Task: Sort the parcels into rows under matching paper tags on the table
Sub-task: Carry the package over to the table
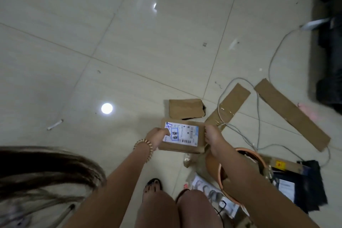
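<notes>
**You Held One Parcel Up To Read Its Label**

You held a brown cardboard parcel (178,147) in both hands. It looked lifted a little off the tiled floor (111,42). Your left hand (159,136), the one with the bead bracelet (146,149) on its wrist, gripped the left edge. Its thumb lay on the white shipping label (185,132). Your right hand (211,136) gripped the right edge with its fingers curled round it. So both hands were closed on the box, not spread wide.

I think you held it flat, label side up, so you could read it. The label had big blue writing on it, but I could not make out what it said.

The table and the paper tags did not show at all. So this parcel was not in a row yet. My guess is that you were at the start of its turn, finding out which tag it matched.

A second brown parcel (186,108) lay on the floor just behind the one you held. Near it lay two long cardboard strips (290,116). A grey cable (258,109) looped over one of them. An orange tub (211,162) sat under your right arm. More packets lay by your feet, too blurry to name.

The cable could catch a foot when you walked to the table, so stepping over it with care seemed wise.
</notes>
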